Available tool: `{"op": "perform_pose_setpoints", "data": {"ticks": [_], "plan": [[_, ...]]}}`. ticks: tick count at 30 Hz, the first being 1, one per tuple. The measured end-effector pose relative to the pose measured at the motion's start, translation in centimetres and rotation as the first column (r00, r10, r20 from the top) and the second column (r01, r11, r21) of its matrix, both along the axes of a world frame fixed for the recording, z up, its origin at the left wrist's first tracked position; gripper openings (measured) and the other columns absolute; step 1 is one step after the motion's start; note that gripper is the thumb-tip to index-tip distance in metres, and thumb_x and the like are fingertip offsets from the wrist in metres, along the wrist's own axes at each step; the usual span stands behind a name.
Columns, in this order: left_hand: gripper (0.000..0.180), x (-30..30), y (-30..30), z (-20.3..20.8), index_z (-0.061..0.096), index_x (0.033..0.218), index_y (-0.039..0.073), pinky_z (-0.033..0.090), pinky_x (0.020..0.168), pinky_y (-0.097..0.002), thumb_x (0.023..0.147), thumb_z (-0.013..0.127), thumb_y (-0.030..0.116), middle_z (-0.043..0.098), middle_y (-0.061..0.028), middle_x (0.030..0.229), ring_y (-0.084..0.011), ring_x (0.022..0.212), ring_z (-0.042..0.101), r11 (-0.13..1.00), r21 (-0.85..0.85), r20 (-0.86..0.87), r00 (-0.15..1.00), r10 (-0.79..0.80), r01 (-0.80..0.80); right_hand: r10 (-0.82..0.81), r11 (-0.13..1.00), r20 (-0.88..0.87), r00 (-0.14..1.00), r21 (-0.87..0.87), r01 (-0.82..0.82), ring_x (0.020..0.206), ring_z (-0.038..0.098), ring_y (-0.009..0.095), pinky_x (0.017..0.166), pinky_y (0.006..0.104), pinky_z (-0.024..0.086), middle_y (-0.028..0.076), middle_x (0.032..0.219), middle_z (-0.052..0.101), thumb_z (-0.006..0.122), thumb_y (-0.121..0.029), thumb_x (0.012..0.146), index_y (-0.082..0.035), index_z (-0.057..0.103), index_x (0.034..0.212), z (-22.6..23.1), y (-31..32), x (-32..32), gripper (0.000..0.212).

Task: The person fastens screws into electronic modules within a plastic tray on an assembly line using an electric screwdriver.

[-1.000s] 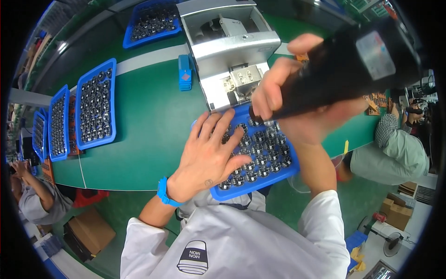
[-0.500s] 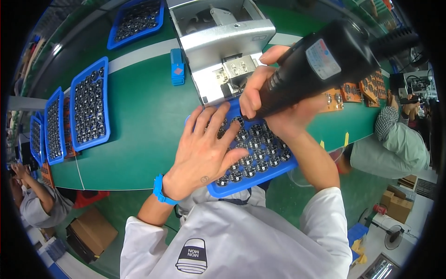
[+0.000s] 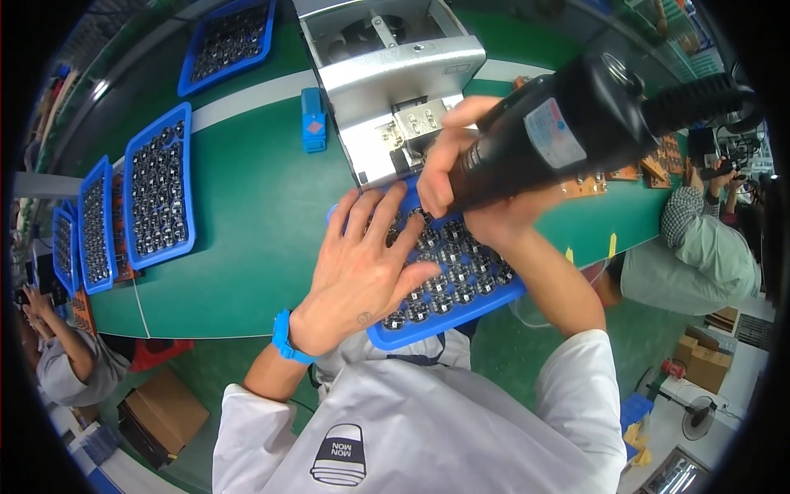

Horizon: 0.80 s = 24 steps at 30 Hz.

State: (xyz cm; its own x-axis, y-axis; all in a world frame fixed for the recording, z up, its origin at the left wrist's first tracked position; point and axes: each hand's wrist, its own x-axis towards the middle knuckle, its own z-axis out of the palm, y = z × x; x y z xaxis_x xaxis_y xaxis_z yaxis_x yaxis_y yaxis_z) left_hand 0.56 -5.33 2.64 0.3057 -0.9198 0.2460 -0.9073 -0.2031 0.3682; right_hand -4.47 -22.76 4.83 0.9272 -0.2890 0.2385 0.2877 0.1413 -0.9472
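The left wrist carries a blue wristband [image 3: 285, 336]. The front edge of the green bench [image 3: 247, 247] runs left and right of the forearms. The work tray [image 3: 448, 326], blue with a raised rim, lies at this edge, set at an angle. Lateral room: widest to the left, where the bench surface extends to a row of trays; narrower to the right, beyond the right forearm. Forward room: limited by a silver machine [image 3: 395, 70] just beyond the tray's far side.

The left hand [image 3: 362, 267] is palm down, fingers spread, over the tray's left portion. The round components [image 3: 442, 303] stand in rows to the right of its thumb and under its fingers. The right hand [image 3: 498, 218] is wrapped around a black tool [image 3: 568, 128]. The tool's narrow end points down at the tray's far portion, beside the left index fingertip; tip contact is hidden. A black cable [image 3: 699, 100] leaves its upper end.

Farther out: a blue block [image 3: 313, 122] left of the machine, orange boards [image 3: 586, 186] at right, and 2 seated co-workers, 1 per side.
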Motion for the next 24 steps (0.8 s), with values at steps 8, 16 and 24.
{"op": "perform_pose_setpoints", "data": {"ticks": [8, 16, 24], "plan": [[0.053, -0.14, 0.04, 0.03, 0.060, 0.118, 0.002, 0.030, 0.106, -0.0492, 0.083, 0.065, 0.041, 0.047, -0.0190, 0.128, -0.0349, 0.120, 0.043, 1.000, 0.000, 0.000, 1.000, 0.000, 0.000, 0.058, 0.996, 0.037, 0.998, -0.076, -0.055, 0.049, 0.051, 0.015, 0.048, 0.0275, 0.045, 0.009, 0.063, 0.054, 0.044, -0.088, 0.071, -0.002, 0.034, 0.130, -0.56, 0.31, 0.38, 0.105], [0.055, 0.05, -0.04, -0.10, 0.058, 0.121, 0.002, 0.031, 0.106, -0.0496, 0.083, 0.065, 0.040, 0.047, -0.0183, 0.128, -0.0348, 0.119, 0.043, 1.000, -0.016, 0.001, 1.000, -0.006, 0.006, 0.055, 0.991, 0.022, 0.998, -0.120, -0.052, 0.052, 0.053, 0.011, 0.048, 0.0247, 0.045, 0.007, 0.066, 0.057, 0.043, -0.092, 0.065, -0.005, 0.042, 0.116, -0.65, 0.35, 0.41, 0.101], [0.052, -0.13, -0.01, 0.05, 0.060, 0.117, 0.001, 0.031, 0.106, -0.0502, 0.083, 0.065, 0.040, 0.046, -0.0197, 0.129, -0.0357, 0.119, 0.043, 1.000, -0.015, 0.002, 1.000, -0.004, 0.004, 0.049, 0.996, 0.028, 0.998, -0.070, -0.047, 0.049, 0.053, 0.016, 0.049, 0.0280, 0.046, 0.010, 0.064, 0.056, 0.043, -0.088, 0.072, 0.000, 0.031, 0.134, 0.09, 0.19, 0.39, 0.108]]}}
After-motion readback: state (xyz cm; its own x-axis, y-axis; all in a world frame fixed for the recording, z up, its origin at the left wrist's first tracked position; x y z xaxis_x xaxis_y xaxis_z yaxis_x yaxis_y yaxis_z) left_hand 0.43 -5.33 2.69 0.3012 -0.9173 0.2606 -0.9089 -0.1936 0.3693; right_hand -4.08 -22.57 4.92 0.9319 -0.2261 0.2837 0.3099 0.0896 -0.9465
